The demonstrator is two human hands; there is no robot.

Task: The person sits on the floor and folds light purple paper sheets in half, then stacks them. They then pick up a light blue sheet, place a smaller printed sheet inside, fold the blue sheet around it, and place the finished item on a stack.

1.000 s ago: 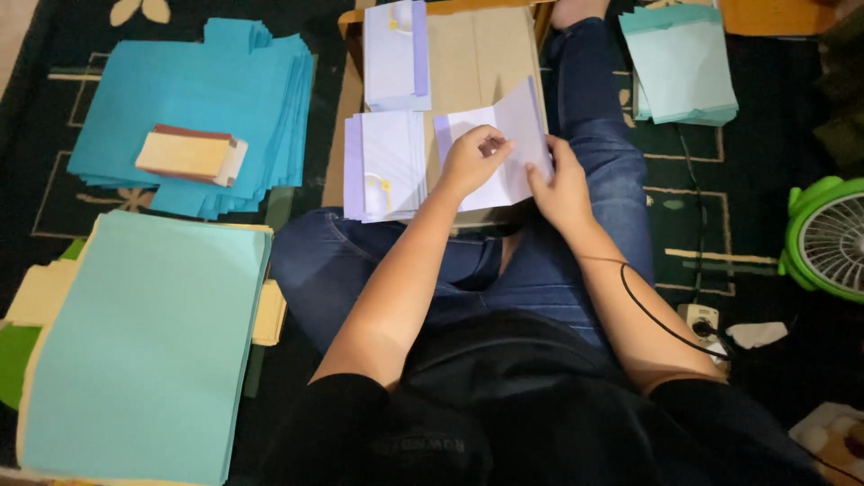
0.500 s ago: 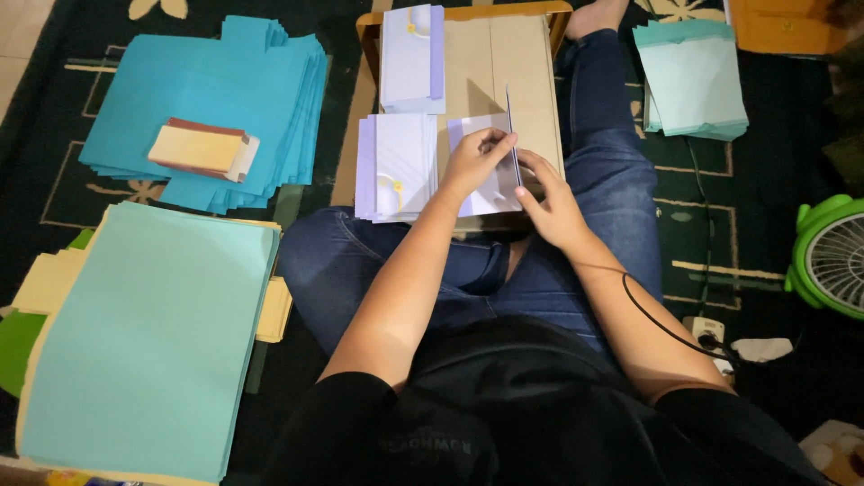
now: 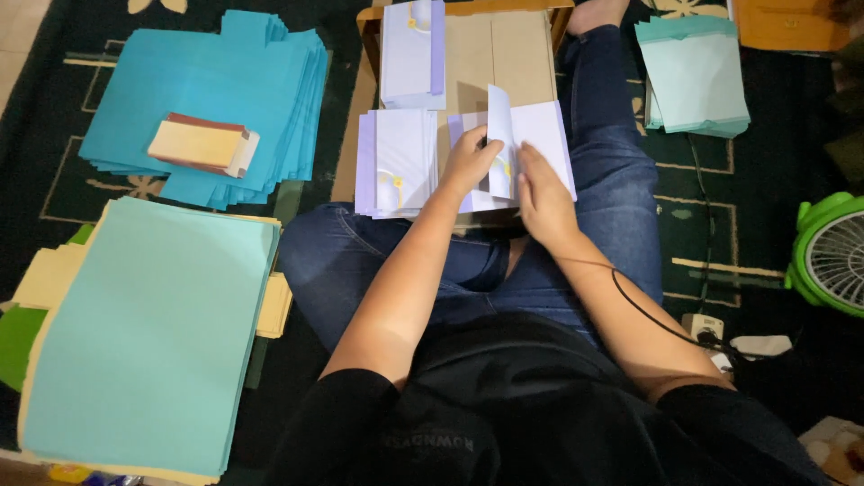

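I sit cross-legged with a cardboard board (image 3: pixel 504 49) over my lap. On it lies a pale lilac card (image 3: pixel 535 135), half folded, one flap standing up. My left hand (image 3: pixel 470 165) pinches that upright flap at its lower edge. My right hand (image 3: pixel 543 193) lies flat on the card's right panel, pressing it down. A stack of folded lilac cards (image 3: pixel 398 162) with a small yellow-white motif sits just left of my left hand. A second stack of lilac cards (image 3: pixel 412 54) lies farther up the board.
A spread pile of blue paper sheets (image 3: pixel 216 90) with a tan block (image 3: pixel 202 144) on top lies at the left. A large light-teal sheet stack (image 3: pixel 148 333) is near left. Teal envelopes (image 3: pixel 695 76) lie at the right, a green fan (image 3: pixel 832 256) at the far right edge.
The card's flap has swung from lying open to the right, through upright, toward the left. My left hand shifted down to the flap's base and my right hand flattened onto the right panel.
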